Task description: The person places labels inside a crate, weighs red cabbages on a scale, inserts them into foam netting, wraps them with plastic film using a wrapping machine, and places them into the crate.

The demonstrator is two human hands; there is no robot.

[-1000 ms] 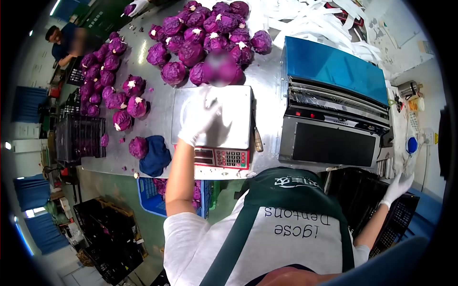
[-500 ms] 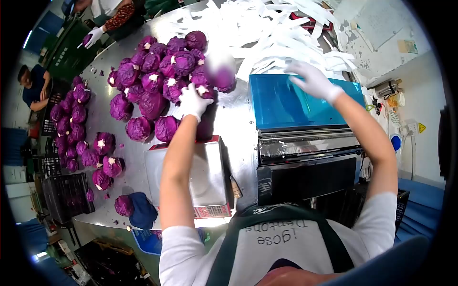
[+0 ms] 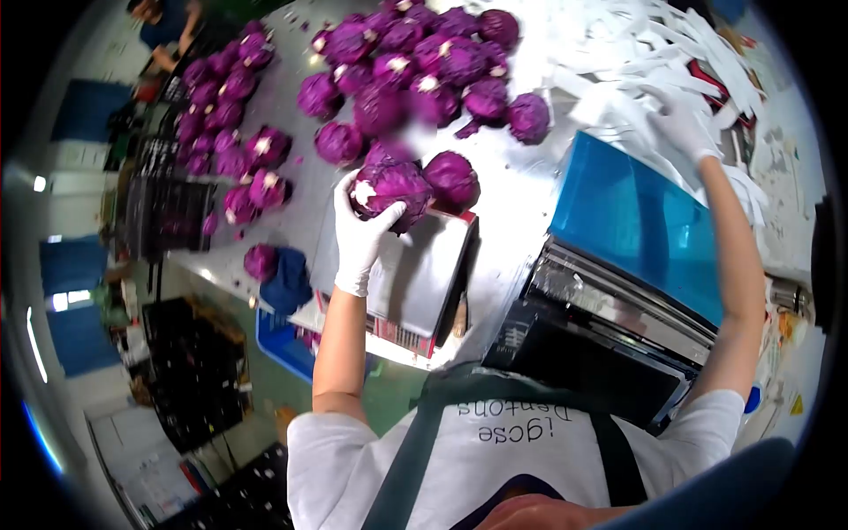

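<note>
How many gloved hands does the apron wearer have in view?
2: the left hand holds a purple cabbage; the right hand is at the white strips. Neither is hidden.

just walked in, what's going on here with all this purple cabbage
A person in white gloves has a red cabbage gripped in the left hand, at the far edge of the scale. The right hand is out over the white strips, beyond the blue-topped machine; whether it touches them is unclear. More cabbages are heaped on the table.
</note>
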